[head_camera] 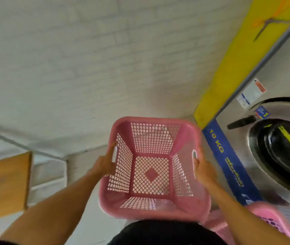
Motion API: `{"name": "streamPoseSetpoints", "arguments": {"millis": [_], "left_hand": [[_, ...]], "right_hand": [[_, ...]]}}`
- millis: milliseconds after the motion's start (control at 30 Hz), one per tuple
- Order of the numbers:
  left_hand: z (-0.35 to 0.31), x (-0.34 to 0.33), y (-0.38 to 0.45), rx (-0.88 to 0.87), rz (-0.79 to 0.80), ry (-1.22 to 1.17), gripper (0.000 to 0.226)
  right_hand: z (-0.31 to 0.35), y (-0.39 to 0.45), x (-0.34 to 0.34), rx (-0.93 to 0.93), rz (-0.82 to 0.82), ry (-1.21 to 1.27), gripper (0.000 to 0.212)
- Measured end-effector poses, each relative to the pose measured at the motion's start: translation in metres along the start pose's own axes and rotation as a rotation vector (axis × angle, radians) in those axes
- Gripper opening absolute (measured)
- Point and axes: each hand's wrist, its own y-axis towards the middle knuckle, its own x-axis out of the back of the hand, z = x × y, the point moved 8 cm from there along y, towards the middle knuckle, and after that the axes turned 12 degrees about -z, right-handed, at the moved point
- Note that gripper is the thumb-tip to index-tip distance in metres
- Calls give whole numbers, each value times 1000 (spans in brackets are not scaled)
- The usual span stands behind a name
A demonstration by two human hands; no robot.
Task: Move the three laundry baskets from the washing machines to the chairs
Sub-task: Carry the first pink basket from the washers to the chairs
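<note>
A pink lattice laundry basket (152, 121) hangs in front of my body, empty and held level. My left hand (105, 163) grips its left handle slot, and my right hand (202, 169) grips the right handle slot. A second pink basket (271, 218) sits low at the bottom right, beside the front of a washing machine (282, 149). No chair is clearly in view.
The washing machine with its round dark door stands on the right, with a blue "10 KG" strip (229, 167) and a yellow panel (236, 64) beside it. A white tiled floor (87, 59) fills the upper view. A wooden surface (4, 184) lies at the left.
</note>
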Motion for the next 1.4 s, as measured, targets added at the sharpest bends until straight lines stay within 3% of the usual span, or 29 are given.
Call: {"name": "streamPoseSetpoints", "arguments": {"millis": [167, 367, 600, 833, 1033, 1267, 1400], "left_hand": [[93, -4, -100, 178, -143, -222, 102], [206, -25, -249, 437, -261, -371, 104], [306, -68, -448, 805, -468, -547, 99], [355, -99, -597, 1132, -688, -626, 96], [400, -121, -665, 1358, -693, -654, 96], [462, -114, -679, 1461, -666, -711, 101], [492, -97, -679, 1471, -724, -753, 104]], "right_hand": [[72, -26, -30, 297, 50, -158, 52], [175, -129, -69, 663, 87, -212, 61], [278, -285, -146, 1041, 338, -199, 71], [353, -432, -218, 1314, 554, -194, 63], [401, -531, -276, 1516, 639, -264, 59], [468, -598, -335, 1642, 674, -239, 65], [505, -625, -373, 1633, 763, -268, 56]]}}
